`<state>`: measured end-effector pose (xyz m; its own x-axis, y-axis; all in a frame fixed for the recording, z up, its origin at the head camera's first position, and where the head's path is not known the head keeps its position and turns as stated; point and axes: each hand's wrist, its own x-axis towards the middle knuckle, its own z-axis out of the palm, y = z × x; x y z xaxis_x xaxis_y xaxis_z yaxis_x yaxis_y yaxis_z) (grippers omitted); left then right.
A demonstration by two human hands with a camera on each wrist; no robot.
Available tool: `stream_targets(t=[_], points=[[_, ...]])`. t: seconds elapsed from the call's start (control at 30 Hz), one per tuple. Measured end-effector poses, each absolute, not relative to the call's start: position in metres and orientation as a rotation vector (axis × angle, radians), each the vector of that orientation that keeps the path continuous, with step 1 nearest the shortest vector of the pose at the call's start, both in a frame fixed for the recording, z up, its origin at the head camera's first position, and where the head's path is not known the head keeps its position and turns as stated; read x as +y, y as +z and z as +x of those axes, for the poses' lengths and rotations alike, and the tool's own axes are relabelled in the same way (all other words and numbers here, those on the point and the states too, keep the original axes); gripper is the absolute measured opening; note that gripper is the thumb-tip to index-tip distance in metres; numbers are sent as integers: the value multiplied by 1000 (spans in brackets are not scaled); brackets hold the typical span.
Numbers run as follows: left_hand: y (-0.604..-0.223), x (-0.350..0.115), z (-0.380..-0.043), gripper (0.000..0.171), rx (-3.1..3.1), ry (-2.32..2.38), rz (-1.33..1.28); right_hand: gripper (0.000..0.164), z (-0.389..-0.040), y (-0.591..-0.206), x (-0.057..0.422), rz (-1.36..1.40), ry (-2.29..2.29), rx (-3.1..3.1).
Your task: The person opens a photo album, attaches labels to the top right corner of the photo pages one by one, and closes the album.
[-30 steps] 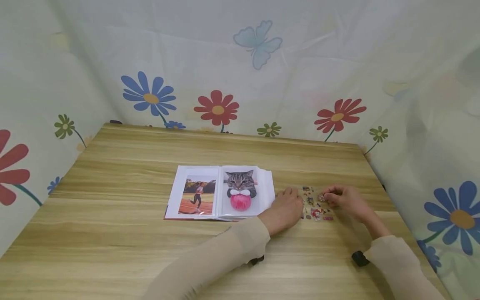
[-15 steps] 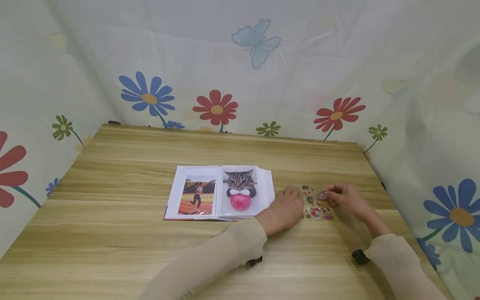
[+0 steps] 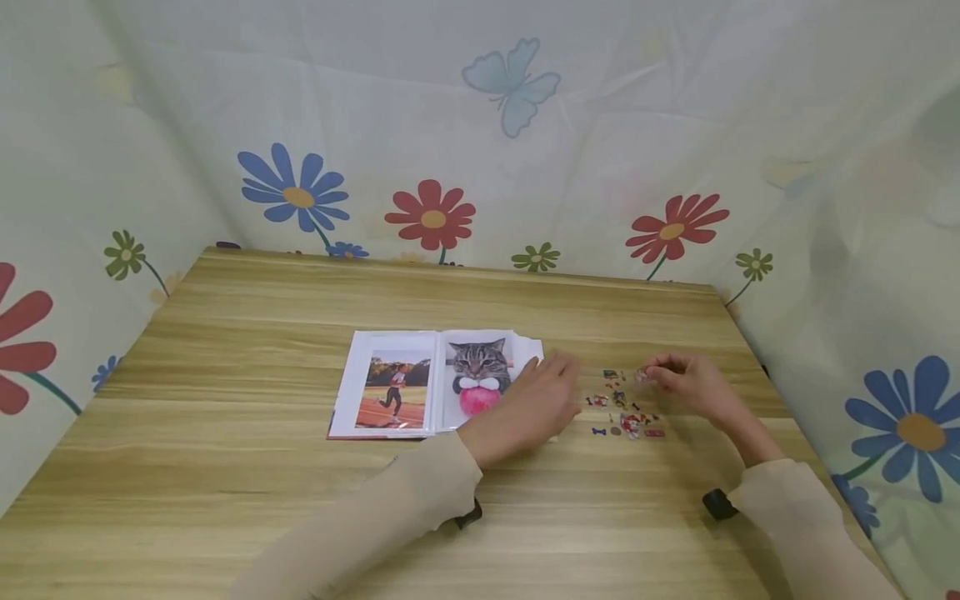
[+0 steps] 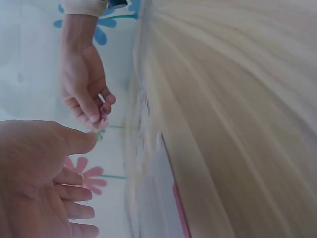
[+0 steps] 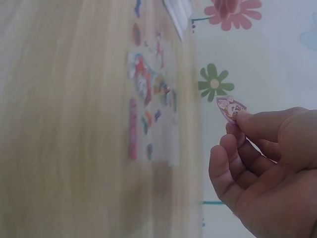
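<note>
Between thumb and forefinger my right hand (image 3: 693,387) pinches a small sticker (image 5: 230,107) with a cartoon puppy on it, held above the table. To its left a clear sticker sheet (image 3: 622,408) with several small colourful stickers lies on the wood. My left hand (image 3: 528,408) is over the right part of an open photo album (image 3: 341,392), partly covering the right page; in the left wrist view its fingers are spread and hold nothing. The album shows a photo of a runner (image 3: 395,392) on the left and a cat with a pink ball (image 3: 480,375) on the right.
The wooden table (image 3: 262,500) ends at a pale flowered curtain (image 3: 600,125) at the back and on both sides. A black wrist strap (image 3: 720,504) shows below the right sleeve.
My left hand has left the sticker sheet and moved left over the album's right page, uncovering stickers on the sheet's left side. The right hand has lifted slightly with the sticker.
</note>
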<state>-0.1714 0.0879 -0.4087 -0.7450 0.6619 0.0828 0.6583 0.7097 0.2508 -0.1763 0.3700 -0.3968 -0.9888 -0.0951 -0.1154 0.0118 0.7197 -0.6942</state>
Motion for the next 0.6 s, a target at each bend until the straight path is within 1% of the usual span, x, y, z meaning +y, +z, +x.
stream_targets(t=[0.37, 0.6], points=[[-392, 26, -173, 69, 2886, 515, 967, 28, -181, -382, 353, -151, -1084, 2848], [-390, -16, -172, 71, 2963, 585, 857, 30, -185, -368, 345, -198, -1115, 2889]])
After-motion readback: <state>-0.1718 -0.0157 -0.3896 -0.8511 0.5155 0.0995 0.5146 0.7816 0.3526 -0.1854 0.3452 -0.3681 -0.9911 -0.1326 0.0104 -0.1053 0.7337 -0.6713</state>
